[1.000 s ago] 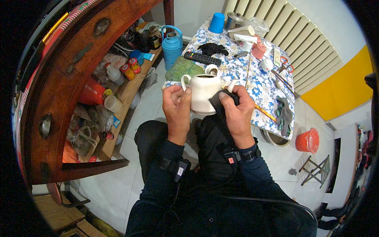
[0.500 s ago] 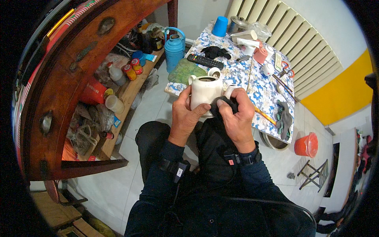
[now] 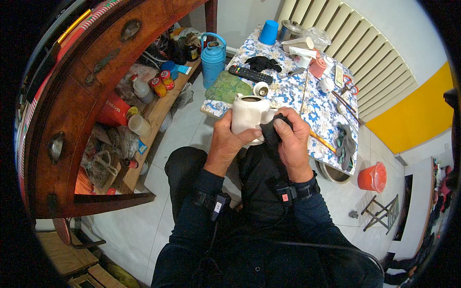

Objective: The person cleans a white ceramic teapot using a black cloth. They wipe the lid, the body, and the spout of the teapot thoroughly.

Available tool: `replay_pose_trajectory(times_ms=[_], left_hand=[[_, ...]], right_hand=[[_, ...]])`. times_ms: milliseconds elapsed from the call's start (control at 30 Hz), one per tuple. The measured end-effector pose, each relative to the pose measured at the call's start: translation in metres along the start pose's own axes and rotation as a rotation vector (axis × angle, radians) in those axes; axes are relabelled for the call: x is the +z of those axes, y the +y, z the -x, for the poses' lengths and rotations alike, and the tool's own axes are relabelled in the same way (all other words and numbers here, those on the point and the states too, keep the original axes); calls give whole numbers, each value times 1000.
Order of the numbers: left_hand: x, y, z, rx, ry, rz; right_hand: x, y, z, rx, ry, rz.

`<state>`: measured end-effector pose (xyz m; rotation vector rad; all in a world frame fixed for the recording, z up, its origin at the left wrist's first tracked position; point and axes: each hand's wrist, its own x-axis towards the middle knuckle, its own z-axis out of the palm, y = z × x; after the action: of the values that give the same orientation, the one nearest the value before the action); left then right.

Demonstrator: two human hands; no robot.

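Note:
A white ceramic teapot (image 3: 246, 116), its top uncovered, is held over my lap by my left hand (image 3: 225, 144). The thumb lies across its lower front and the fingers go round its left side. My right hand (image 3: 294, 141) is closed on a black cloth (image 3: 272, 130), thumb on top, pressed to the pot's right side by the spout. Part of the spout is hidden by the cloth and fingers. Just beyond the pot, on the table's near edge, lies a small round white lid (image 3: 260, 89) with its inside showing.
The flower-patterned table (image 3: 288, 91) bears a remote control (image 3: 250, 74), a green mat (image 3: 228, 87), a blue cup (image 3: 268, 32), red-handled scissors (image 3: 349, 88) and grey gloves (image 3: 345, 146). A blue thermos (image 3: 213, 65) stands left of it. Further left is a wooden cabinet (image 3: 91, 91); at right, a red bin (image 3: 372, 177).
My right hand and the black cloth have shifted a little along the teapot's right side, and more of the cloth hangs below the fingers. The teapot has turned and lowered slightly.

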<state>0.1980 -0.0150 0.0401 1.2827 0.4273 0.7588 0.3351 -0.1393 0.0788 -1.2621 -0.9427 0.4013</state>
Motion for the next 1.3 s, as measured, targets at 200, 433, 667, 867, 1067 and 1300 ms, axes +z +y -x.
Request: replay_pose_trajectory(times_ms=[200,433,667,867,1067,1300], left_hand=[[-2,9,1,6,-23,-202],[4,3,0,116,73,-353],[6,3,-1,121,132,-395],[14,3,-6,227,201,-485],[24,-7,-20,311,298,-547],[38,-24,-25,371,328,-653]], right_hand=[[-13,8,-3,171,-7,-337],[-42,-6,-37,109,-135,36],[-42,-27,-83,37,-333,231],[-45,-37,-92,10,-338,319],[-43,-46,-99,8,-366,475],[-28,-51,-104,-373,-610,683]])
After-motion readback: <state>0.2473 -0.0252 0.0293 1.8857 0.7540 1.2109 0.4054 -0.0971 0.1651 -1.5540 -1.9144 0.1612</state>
